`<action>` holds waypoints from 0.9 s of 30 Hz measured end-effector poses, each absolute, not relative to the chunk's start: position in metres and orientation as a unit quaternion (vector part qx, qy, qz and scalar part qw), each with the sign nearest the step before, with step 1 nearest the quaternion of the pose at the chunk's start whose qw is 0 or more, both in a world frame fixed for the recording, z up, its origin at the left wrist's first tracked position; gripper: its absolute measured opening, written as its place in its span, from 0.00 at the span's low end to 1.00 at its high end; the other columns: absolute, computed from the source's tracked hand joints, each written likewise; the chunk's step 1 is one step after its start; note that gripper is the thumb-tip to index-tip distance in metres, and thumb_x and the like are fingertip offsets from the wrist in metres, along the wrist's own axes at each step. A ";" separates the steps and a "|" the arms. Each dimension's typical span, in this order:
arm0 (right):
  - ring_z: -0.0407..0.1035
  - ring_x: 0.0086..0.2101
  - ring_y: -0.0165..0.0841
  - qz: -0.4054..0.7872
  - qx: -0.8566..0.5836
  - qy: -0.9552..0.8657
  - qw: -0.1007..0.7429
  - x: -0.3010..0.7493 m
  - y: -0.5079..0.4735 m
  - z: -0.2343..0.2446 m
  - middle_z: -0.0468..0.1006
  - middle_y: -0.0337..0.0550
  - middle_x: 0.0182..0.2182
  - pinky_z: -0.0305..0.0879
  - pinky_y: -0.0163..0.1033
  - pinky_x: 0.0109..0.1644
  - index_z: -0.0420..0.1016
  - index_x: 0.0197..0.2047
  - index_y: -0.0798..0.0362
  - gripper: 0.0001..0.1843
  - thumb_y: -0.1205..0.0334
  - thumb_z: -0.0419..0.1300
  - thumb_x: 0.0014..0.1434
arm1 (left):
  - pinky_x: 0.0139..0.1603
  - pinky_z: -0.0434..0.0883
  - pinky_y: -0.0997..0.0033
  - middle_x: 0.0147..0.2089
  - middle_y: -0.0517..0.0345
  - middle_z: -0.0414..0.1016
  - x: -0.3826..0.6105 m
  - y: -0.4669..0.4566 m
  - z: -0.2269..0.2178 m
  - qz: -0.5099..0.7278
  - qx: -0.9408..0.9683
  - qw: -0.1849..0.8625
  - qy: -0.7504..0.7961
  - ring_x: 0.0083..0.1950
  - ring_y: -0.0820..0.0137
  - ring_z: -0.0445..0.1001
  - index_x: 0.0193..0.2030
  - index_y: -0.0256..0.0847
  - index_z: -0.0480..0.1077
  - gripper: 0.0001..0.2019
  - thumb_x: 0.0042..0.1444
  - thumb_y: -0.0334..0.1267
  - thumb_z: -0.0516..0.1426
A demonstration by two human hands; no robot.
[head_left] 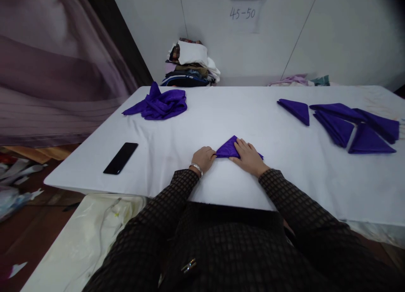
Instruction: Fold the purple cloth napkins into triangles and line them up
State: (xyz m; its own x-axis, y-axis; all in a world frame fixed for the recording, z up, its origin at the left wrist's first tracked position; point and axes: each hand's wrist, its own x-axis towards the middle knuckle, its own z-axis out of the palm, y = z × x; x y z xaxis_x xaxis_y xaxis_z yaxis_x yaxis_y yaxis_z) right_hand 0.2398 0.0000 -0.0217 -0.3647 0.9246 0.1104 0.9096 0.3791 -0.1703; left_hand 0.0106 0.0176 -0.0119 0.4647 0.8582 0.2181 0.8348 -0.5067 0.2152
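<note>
A purple cloth [226, 149], folded into a triangle, lies on the white-covered table [230, 111] in front of me. My left hand [204, 158], with a silver band at the wrist, pinches the cloth's left corner. Flat on the right part of the cloth rests my right hand [248, 157], its fingers stretched out and partly covering it. The cloth's right tip shows just beyond that hand.
A crumpled purple cloth [163, 103] lies at the back left, with a black phone [120, 158] nearer me. Several folded purple triangles [370, 140] sit at the right. Stacked clothes [191, 62] stand behind the table's far edge. A pale surface [79, 237] adjoins the near left.
</note>
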 end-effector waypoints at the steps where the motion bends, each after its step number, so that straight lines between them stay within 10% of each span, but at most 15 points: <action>1: 0.42 0.65 0.45 0.040 -0.556 -0.825 0.093 0.240 0.000 -0.022 0.49 0.58 0.67 0.43 0.52 0.65 0.52 0.67 0.63 0.41 0.38 0.40 0.63 | 0.46 0.69 0.67 0.39 0.54 0.75 0.008 0.017 -0.012 0.160 0.857 0.047 0.487 0.44 0.67 0.71 0.40 0.41 0.74 0.08 0.59 0.37 0.55; 27: 0.42 0.65 0.45 0.050 -0.554 -0.825 0.100 0.240 0.000 -0.021 0.49 0.58 0.66 0.43 0.53 0.65 0.52 0.67 0.62 0.42 0.38 0.40 0.62 | 0.42 0.67 0.66 0.35 0.54 0.74 0.004 0.008 -0.008 0.136 0.836 0.025 0.531 0.41 0.66 0.71 0.33 0.42 0.75 0.10 0.60 0.38 0.53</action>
